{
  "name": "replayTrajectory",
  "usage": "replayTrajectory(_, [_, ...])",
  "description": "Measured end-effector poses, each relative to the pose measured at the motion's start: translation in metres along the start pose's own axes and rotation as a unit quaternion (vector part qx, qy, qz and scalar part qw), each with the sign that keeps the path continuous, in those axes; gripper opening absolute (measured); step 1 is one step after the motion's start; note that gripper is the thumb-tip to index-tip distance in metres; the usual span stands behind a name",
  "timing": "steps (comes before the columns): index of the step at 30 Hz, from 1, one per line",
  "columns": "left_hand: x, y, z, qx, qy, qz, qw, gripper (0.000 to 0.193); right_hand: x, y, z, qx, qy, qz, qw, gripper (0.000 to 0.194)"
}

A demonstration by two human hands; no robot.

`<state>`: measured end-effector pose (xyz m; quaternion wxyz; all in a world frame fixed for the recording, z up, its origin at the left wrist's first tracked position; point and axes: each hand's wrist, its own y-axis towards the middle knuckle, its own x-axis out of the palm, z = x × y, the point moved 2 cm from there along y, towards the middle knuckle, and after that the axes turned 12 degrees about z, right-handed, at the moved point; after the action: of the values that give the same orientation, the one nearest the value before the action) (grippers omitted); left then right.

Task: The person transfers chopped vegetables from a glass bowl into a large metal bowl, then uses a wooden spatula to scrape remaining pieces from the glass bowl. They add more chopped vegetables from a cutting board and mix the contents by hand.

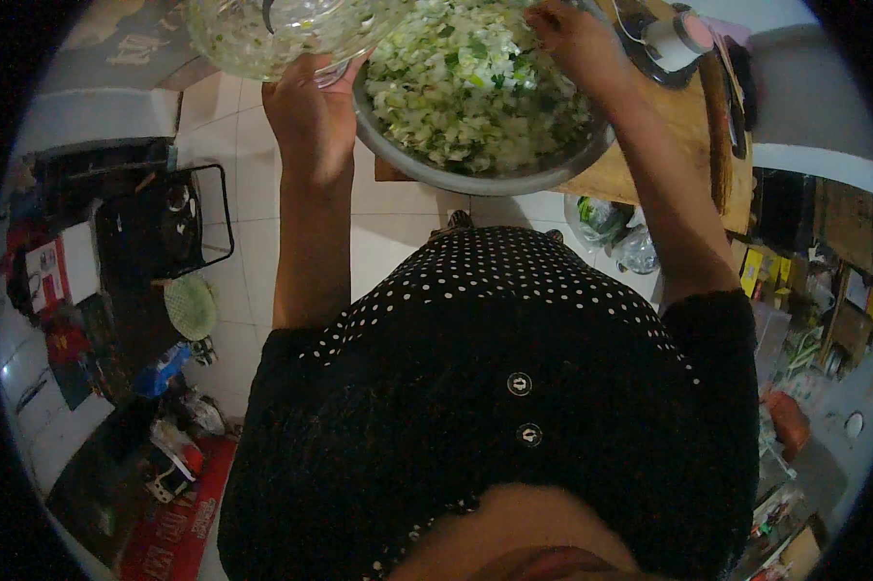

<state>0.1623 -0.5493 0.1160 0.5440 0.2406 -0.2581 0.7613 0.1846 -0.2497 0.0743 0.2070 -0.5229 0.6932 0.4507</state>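
A large round basin [436, 174] full of chopped pale-green and white vegetables [473, 94] stands before me at the top middle. My left hand [313, 109] grips a clear glass bowl [240, 51] from beneath, at the basin's left side. Bits of chopped greens cling to the glass bowl, and its far part is cut off by the picture's edge. Over the basin's right part is my right hand [571, 40], its fingers bent down above the vegetables. Whether those fingers hold anything is too blurred to tell.
A wooden board [698, 145] lies right of the basin, with a white and pink cylindrical object [680, 40] at its far end. Plastic bags of vegetables [600, 218] lie below it. A black-framed chair [197, 210] stands on the tiled floor at left, near a green mesh basket [191, 306].
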Motion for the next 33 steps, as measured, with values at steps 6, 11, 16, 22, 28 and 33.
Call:
replayTrajectory(6, [-0.003, -0.006, 0.001, -0.037, 0.046, 0.01, 0.998, 0.022, 0.069, 0.005, -0.049, -0.114, -0.007, 0.0, 0.993, 0.025])
replayTrajectory(11, [0.006, -0.011, 0.005, -0.009, 0.101, -0.033, 0.994, 0.017, 0.029, -0.005, -0.073, -0.167, 0.021, 0.104, 0.98, 0.026])
replayTrajectory(16, [0.005, -0.02, 0.003, -0.032, 0.045, 0.006, 0.998, 0.014, -0.03, -0.005, -0.048, 0.014, 0.247, 0.099, 0.964, 0.026])
replayTrajectory(22, [0.013, -0.023, -0.006, -0.07, 0.04, -0.047, 0.996, 0.03, -0.037, -0.015, -0.009, 0.255, 0.494, 0.058, 0.829, 0.022])
replayTrajectory(28, [0.025, -0.029, -0.01, -0.067, 0.021, -0.095, 0.993, 0.05, -0.027, -0.023, 0.004, 0.315, 0.636, -0.036, 0.704, 0.026])
replayTrajectory(33, [0.021, -0.029, -0.011, -0.07, 0.033, -0.091, 0.993, 0.05, -0.017, -0.024, 0.005, 0.306, 0.665, -0.032, 0.68, 0.023])
